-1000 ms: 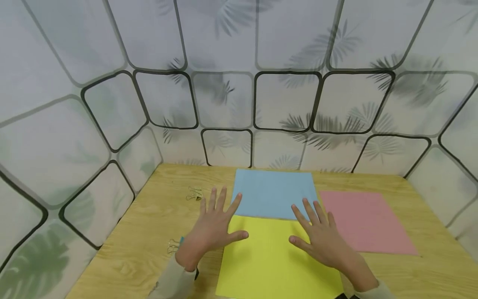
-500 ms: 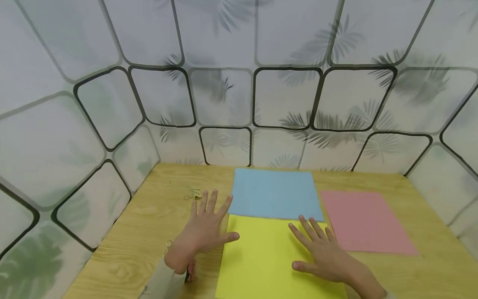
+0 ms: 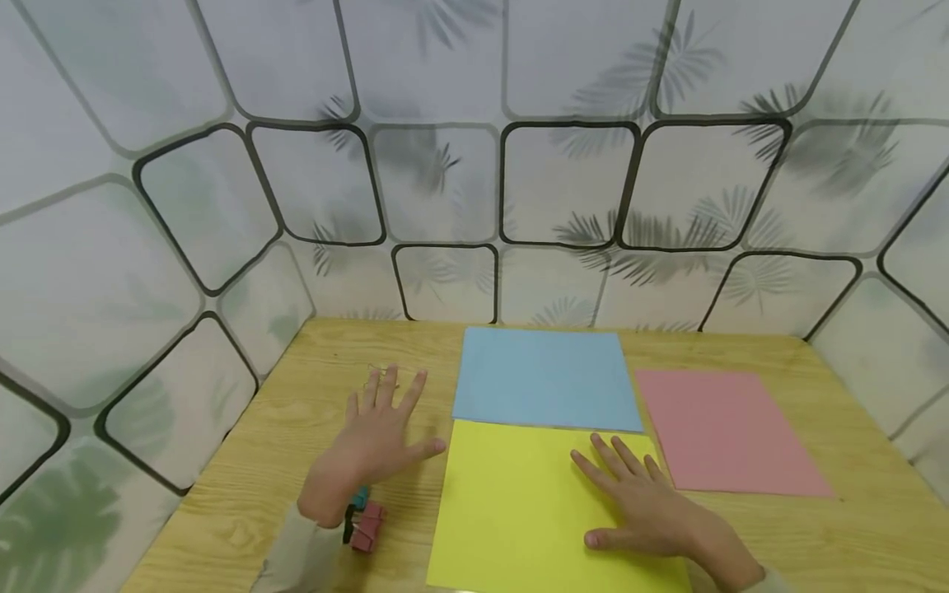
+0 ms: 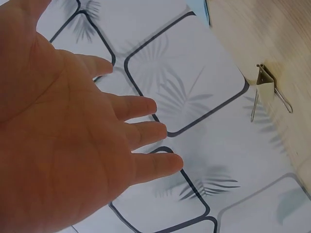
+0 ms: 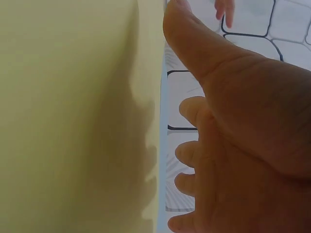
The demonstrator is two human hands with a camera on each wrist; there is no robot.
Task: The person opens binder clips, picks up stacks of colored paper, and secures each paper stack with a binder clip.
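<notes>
The left hand (image 3: 374,449) was held wide above the wooden table (image 3: 245,502), fingers spread, nothing in its grasp, its thumb tip just short of the yellow sheet's left edge. The right hand (image 3: 645,511), likewise wide and holding nothing, hovered over the right part of the yellow sheet (image 3: 511,502), casting a shadow on it. That sheet's far edge lay along the near edge of the blue sheet (image 3: 544,375); whether they touched or overlapped could not be told. Behind the blue sheet, a narrow strip of wood ran to the patterned wall (image 3: 445,185). The pink sheet (image 3: 734,428) lay slanted on the right, a thin gap dividing it from the blue corner, with a wider margin of wood beyond its right edge. Leftward, bare wood separated the yellow edge from a pink binder clip (image 3: 366,527), bunched with teal and black pieces by the left wrist. A pale clip (image 4: 266,90) stood past the left fingertips.
</notes>
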